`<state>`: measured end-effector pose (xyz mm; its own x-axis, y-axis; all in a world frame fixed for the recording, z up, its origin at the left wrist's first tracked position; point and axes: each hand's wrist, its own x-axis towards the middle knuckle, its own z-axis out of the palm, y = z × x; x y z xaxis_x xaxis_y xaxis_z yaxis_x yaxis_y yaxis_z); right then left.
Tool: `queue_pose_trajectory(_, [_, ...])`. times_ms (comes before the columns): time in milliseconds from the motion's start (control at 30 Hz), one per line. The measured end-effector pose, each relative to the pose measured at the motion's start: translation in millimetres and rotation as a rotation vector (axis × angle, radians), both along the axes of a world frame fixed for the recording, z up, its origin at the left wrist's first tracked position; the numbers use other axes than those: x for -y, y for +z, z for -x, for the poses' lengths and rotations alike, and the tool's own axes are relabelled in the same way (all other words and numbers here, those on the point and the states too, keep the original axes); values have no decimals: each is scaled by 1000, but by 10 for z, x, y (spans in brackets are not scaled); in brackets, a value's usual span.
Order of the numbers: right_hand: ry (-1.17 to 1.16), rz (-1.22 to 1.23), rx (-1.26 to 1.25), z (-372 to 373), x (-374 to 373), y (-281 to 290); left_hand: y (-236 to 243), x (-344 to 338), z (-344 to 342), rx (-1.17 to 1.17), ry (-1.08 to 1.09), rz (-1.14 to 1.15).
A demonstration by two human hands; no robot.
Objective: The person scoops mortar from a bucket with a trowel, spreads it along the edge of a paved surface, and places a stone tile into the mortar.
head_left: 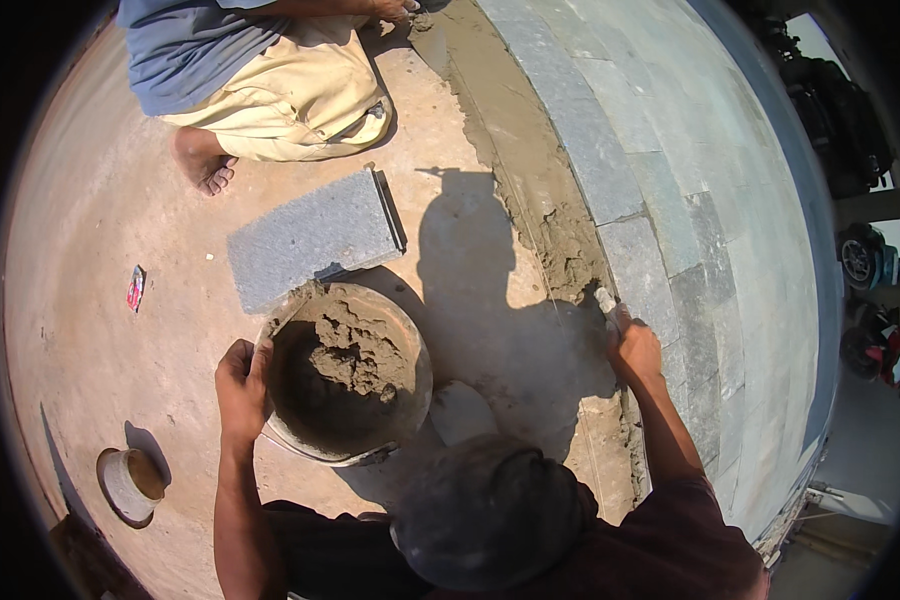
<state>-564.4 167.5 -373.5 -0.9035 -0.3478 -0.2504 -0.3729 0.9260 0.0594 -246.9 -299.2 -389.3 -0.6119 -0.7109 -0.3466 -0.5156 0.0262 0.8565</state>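
My left hand (pixel 245 385) grips the rim of a bucket (pixel 417 365) holding lumpy grey mortar (pixel 350 355). My right hand (pixel 632 352) is closed on the pale handle of a tool (pixel 606 303), whose working end is at the strip of wet mortar (pixel 540 210); its blade is too small to make out. That strip runs alongside rows of grey stone tiles (pixel 635 280). Beyond the bucket, loose grey stone slabs (pixel 305 235) lie on the concrete floor (pixel 120 300).
A co-worker (pixel 310 90) kneels barefoot at the top, one hand at the mortar strip. A short cylinder (pixel 120 485) stands at lower left, near a small red wrapper (pixel 136 287). Parked motorbikes (pixel 865 260) are at far right. My shadow falls across the middle.
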Motion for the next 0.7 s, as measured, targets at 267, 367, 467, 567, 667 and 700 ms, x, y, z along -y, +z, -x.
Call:
queue_pose_trajectory(267, [-219,638,180,14,35,213,-46,35,-50,-1,3,-7])
queue_pose_trajectory(367, [-427,790,413,-7,10,88,-44,33,-21,0,-20,36])
queue_pose_trajectory(467, [-302,536,251,-145,-47,-185,5,-15,35,-6,-16,55])
queue_pose_trajectory(567, [-63,338,97,-226,-276,-530,6,8,47,-5,-19,-10])
queue_pose_trajectory(667, [-30,336,176,-315,-371,-461,31,21,8,23,-27,-17])
queue_pose_trajectory(700, [-28,348,216,-303,-420,-358,6,28,-35,5,-29,37])
